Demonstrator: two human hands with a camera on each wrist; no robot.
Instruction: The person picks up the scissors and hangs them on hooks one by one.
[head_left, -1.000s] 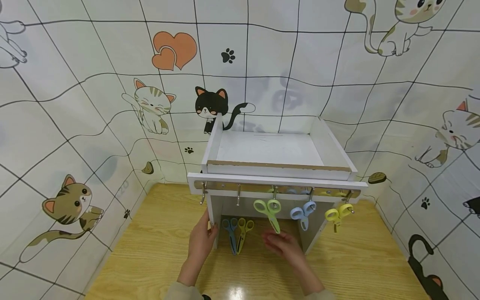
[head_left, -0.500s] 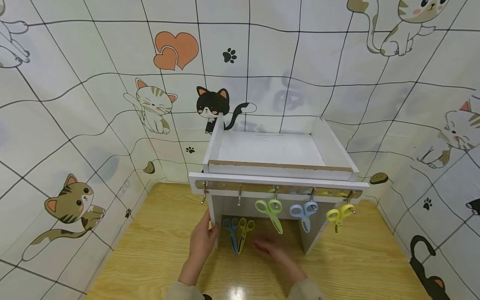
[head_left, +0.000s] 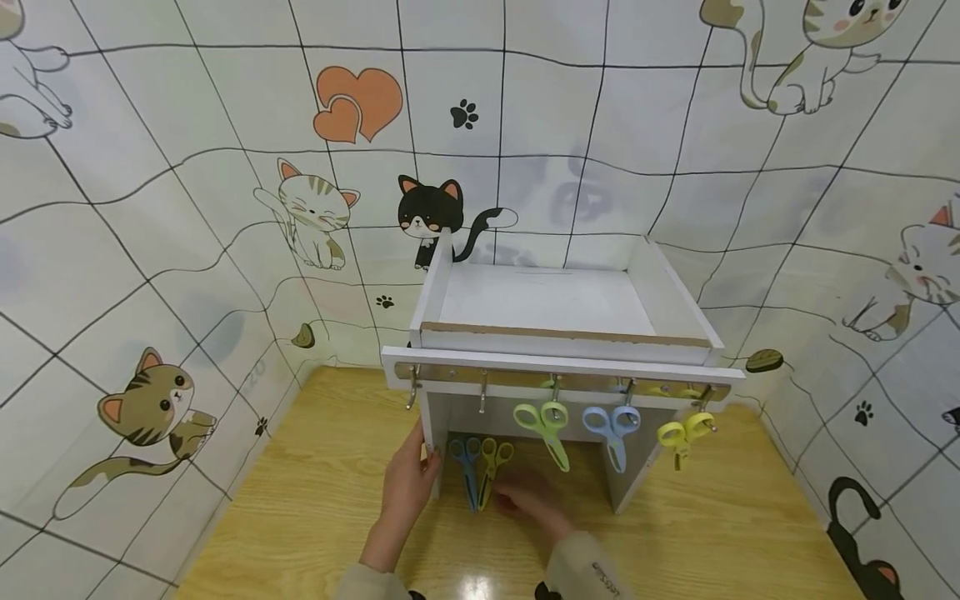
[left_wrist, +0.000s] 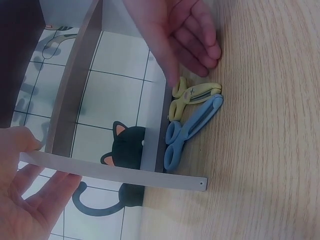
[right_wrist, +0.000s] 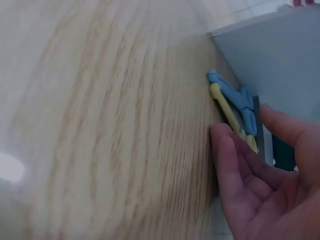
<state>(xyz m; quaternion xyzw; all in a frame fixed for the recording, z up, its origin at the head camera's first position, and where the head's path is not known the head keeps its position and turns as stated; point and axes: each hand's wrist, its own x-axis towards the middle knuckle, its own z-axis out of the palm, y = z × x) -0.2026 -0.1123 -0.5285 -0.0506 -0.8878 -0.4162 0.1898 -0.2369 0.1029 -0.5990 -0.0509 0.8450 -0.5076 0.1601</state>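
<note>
The left hand (head_left: 406, 481) grips the side panel (head_left: 437, 425) of the white hook rack (head_left: 562, 362) and the right hand (right_wrist: 267, 187), thumb and fingers apart, sits just beside the yellow scissors (left_wrist: 192, 95) on the table (head_left: 300, 500), where a careless sweep could tangle them with the blue scissors (left_wrist: 186, 133).

Between left panel (head_left: 433, 421) and right panel (head_left: 630, 468), a low way runs over the tabletop (head_left: 555, 567); green scissors (head_left: 549, 433) hang higher in front, while lying yellow scissors (left_wrist: 188, 96) narrow its left.
</note>
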